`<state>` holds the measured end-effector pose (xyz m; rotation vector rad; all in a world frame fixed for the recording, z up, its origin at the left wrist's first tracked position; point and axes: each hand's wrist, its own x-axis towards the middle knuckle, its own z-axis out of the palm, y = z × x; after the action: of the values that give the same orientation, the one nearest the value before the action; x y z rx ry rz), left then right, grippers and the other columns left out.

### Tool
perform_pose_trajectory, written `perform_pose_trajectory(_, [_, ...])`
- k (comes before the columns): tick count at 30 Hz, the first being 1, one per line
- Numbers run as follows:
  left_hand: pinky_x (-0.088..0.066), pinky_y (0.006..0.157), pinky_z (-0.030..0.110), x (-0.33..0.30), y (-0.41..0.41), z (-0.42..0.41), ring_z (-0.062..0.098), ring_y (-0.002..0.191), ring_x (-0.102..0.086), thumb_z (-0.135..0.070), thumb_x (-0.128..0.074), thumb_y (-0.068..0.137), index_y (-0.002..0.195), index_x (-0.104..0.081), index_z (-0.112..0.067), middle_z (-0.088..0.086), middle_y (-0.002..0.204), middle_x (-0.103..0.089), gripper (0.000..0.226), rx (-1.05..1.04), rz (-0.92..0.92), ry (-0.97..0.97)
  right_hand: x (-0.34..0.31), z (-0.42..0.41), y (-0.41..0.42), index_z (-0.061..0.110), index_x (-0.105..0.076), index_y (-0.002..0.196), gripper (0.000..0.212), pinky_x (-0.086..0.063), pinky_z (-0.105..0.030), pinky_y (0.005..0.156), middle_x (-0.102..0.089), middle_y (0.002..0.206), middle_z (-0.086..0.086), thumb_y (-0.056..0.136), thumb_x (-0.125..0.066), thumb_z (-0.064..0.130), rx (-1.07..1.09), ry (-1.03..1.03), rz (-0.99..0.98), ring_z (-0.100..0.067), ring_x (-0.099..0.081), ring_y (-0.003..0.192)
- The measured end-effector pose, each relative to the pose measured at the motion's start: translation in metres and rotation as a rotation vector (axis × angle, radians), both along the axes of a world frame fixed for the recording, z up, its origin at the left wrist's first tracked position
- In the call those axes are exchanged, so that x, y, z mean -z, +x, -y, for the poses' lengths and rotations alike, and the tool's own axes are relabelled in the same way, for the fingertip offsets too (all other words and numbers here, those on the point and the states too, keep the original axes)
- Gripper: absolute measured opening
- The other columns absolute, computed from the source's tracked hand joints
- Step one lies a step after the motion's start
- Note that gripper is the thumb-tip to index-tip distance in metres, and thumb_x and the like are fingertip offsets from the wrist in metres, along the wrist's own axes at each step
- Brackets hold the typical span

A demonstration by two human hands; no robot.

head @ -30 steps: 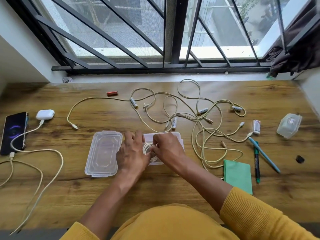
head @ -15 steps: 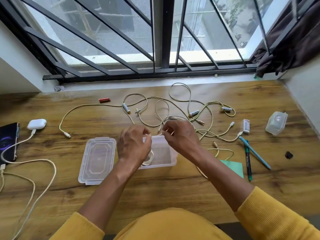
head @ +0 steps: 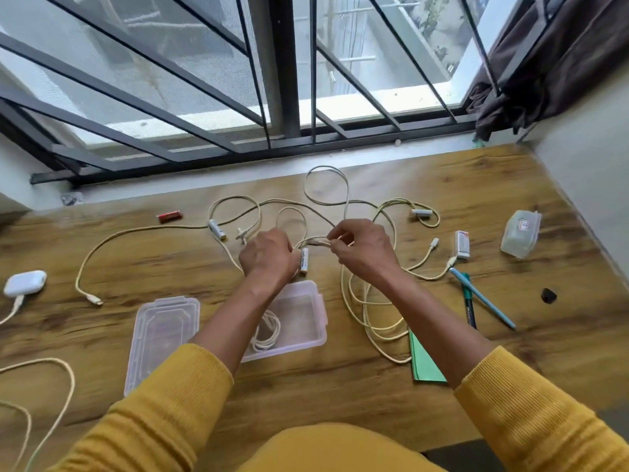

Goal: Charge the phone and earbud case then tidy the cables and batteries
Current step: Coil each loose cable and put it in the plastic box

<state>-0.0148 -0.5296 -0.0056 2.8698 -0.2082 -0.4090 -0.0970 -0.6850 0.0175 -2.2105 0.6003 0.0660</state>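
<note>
Both hands are over a tangle of cream cables (head: 360,308) on the wooden desk (head: 340,396). My right hand (head: 366,253) pinches a cable strand (head: 315,241) that runs across to my left hand (head: 269,258), whose curled fingers hold its other part. A white battery (head: 303,261) lies right beside the left hand. Nearer me stands a clear plastic box (head: 299,321) with one coiled white cable (head: 267,333) inside. Its lid (head: 160,338) lies to the left. The white earbud case (head: 24,283) sits at the far left with a cable plugged in. The phone is out of view.
More batteries lie around: a red one (head: 169,216), a white one (head: 216,229), one at the back right (head: 421,212) and a small pack (head: 462,244). A clear case (head: 520,234), two pens (head: 476,301), a green card (head: 423,361) and a black bit (head: 548,295) are on the right.
Both hands have left the box, where the coiled cable stays, and moved up to the tangle to take hold of a strand. The view has swung right, so the phone is gone from sight.
</note>
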Motion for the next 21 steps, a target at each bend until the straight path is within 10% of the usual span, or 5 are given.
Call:
perform_pose_trajectory(9, [-0.050,0.073,0.029,-0.015,-0.008,-0.008,0.019,0.087,-0.073,-0.043,-0.078,0.085,0.083,-0.080,-0.027,-0.006,0.084,-0.078,0.016,-0.107,0.044,-0.314,-0.002,0.009,-0.003,0.012,-0.076,0.097,0.020,-0.060,-0.037,0.063,-0.080,0.085,-0.007,0.102,-0.064,0.027,0.122,0.440,-0.021,-0.023,-0.075,0.072])
perform_pose_trajectory(13, [-0.053,0.068,0.024,-0.042,-0.034,-0.009,-0.001,0.068,-0.070,-0.039,-0.085,0.083,0.076,-0.078,-0.029,-0.015,0.068,-0.074,0.015,-0.051,0.003,-0.613,-0.025,0.002,-0.002,0.006,-0.076,0.105,0.045,-0.059,-0.039,0.080,-0.080,0.095,-0.013,0.106,-0.055,0.046,0.109,0.729,-0.044,-0.023,-0.074,0.081])
perform_pose_trajectory(21, [-0.065,0.070,0.039,-0.077,-0.081,-0.019,0.002,0.070,-0.074,-0.031,-0.088,0.084,0.092,-0.082,-0.028,-0.014,0.074,-0.077,0.010,0.157,0.098,-0.794,-0.061,0.003,-0.029,0.001,-0.074,0.104,0.021,-0.049,-0.040,0.095,-0.074,0.091,-0.013,0.098,-0.072,0.021,-0.029,0.832,0.044,-0.022,-0.070,0.081])
